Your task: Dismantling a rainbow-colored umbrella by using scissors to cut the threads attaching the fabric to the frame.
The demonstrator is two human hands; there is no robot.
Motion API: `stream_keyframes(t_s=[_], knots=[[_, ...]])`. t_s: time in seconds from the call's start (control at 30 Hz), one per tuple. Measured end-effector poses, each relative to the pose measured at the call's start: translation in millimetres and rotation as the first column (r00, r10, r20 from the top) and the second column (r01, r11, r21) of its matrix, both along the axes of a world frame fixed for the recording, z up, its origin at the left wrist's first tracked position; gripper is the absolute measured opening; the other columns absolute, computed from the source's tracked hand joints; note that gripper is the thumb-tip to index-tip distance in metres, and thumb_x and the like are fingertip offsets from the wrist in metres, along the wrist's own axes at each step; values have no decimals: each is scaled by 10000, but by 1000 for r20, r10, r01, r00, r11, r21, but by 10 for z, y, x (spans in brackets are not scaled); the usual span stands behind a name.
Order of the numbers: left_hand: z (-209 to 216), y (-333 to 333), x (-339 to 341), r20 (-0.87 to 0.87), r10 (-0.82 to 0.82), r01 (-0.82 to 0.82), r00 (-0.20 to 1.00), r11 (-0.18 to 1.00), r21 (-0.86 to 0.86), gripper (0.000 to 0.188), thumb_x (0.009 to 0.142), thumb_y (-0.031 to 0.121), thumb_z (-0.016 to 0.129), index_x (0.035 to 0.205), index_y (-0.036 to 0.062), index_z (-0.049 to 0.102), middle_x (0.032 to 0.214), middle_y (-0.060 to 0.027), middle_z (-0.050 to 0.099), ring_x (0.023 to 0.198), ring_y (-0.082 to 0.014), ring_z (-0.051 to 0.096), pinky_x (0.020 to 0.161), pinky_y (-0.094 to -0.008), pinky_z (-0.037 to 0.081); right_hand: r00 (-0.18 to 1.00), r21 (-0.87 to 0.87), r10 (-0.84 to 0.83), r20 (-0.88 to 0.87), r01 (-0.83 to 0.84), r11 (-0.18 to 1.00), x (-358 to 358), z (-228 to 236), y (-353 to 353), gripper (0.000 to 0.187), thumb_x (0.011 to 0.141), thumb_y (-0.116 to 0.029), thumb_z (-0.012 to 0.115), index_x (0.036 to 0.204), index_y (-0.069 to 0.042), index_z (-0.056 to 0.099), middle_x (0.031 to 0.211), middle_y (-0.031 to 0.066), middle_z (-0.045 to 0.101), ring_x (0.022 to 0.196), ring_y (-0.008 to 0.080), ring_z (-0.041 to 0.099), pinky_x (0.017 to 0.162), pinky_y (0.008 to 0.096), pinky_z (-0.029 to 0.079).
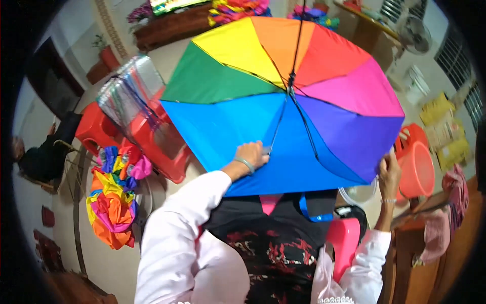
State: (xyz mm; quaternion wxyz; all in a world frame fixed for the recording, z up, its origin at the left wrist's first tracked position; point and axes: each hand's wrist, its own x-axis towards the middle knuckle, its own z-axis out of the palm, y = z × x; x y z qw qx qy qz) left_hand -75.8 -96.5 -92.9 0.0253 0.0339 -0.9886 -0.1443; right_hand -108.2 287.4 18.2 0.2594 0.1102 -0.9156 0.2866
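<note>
Head view. I see the left hand (251, 153) resting on the blue panel of the open rainbow umbrella (283, 96), near its lower edge. The fingers are curled down onto the fabric where a dark rib ends; whether they pinch the rib tip I cannot tell. A bracelet sits at that wrist.

The right hand (389, 171) is at the canopy's right rim, by the purple panel, fingers closed on the edge of the fabric.

The umbrella is fully spread in front of the person's body, above the lap, with its inner side toward the camera: ribs radiate from the hub, and the dark shaft runs from there up toward the top of the frame, tilted slightly right.

Left of it lies a heap of coloured fabric (114, 195) on the floor, beside a red plastic stool (152, 134). An orange-red bucket (417, 169) stands just beyond the right hand.
</note>
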Motion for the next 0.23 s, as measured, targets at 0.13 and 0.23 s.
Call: stream_keyframes(t_s=[0.13,0.23], knots=[[-332,-107,-142,-72,30,-34,997,998,-47,330,714,333,598,827,24,565,779,-213,610,728,-348,609,649,-437,492,1000,10,-22,6,22,1000,-76,-185,184,64,800,-33,445,800,-14,507,580,117,523,485,174,506,463,301,401],[-227,-161,-158,21,24,-23,1000,999,-36,331,704,274,608,905,15,562,907,-219,603,785,-354,611,697,-418,498,994,27,-75,85,73,997,-105,-129,107,78,800,-48,447,795,-30,522,566,97,534,504,159,538,459,283,412]])
